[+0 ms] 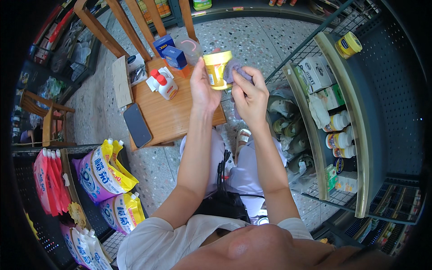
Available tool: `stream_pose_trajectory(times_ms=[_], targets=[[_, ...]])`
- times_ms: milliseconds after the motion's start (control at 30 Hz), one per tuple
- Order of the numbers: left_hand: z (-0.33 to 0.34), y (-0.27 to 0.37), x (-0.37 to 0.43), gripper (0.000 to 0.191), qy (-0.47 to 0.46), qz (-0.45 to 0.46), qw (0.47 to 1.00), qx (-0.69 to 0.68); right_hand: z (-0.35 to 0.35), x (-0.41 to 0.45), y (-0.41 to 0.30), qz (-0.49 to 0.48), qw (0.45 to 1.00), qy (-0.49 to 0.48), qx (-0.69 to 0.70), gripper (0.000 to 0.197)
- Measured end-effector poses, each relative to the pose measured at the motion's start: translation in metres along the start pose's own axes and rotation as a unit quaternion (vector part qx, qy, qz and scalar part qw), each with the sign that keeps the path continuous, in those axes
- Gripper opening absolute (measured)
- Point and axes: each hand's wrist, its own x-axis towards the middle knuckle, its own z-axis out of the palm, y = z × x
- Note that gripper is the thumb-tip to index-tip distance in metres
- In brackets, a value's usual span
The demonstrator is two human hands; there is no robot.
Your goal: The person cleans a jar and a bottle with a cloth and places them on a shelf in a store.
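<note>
My left hand (205, 88) grips a yellow lidded tub (216, 71) from its left side, tilted a little above the wooden chair seat (165, 116). In my right hand (251, 91) is a bunched grey-purple cloth (236, 72), pressed against the tub's right side. Part of the cloth hangs below my fingers. On the seat, left of the tub, stand white bottles with red caps (167, 89), blue boxes (174, 57) and a translucent plastic container (189, 49). The tub's far side is hidden.
A dark smartphone (137, 125) lies at the seat's left edge, near a cardboard piece (122, 82). To the right, a metal shelf (357, 141) holds white jars (338, 140), boxes and another yellow tub (348, 45). Detergent pouches (104, 168) fill the lower-left shelf.
</note>
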Motion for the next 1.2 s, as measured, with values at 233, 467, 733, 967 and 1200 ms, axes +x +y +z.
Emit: stream_pose_trajectory(times_ms=[233,467,733,967,1200], targets=[[-0.013,0.000,0.008,0.047,0.003,0.005,0.999,-0.052,-0.004,-0.004,-0.004,-0.023,0.998,-0.050,-0.014,0.033],[-0.018,-0.004,0.006,0.050,-0.031,-0.008,0.999,-0.026,-0.006,-0.003,-0.009,-0.041,0.998,-0.036,-0.037,0.033],[-0.014,-0.002,0.002,0.048,-0.097,-0.019,0.993,0.061,-0.002,0.002,-0.010,-0.040,0.999,0.000,-0.027,0.032],[-0.009,-0.008,-0.004,0.050,-0.146,-0.073,0.985,0.060,-0.001,0.011,-0.002,0.031,0.993,0.090,0.064,0.030],[-0.009,-0.004,-0.005,0.051,-0.122,-0.076,0.989,0.044,0.001,0.016,-0.005,0.100,0.983,0.053,0.145,0.027]])
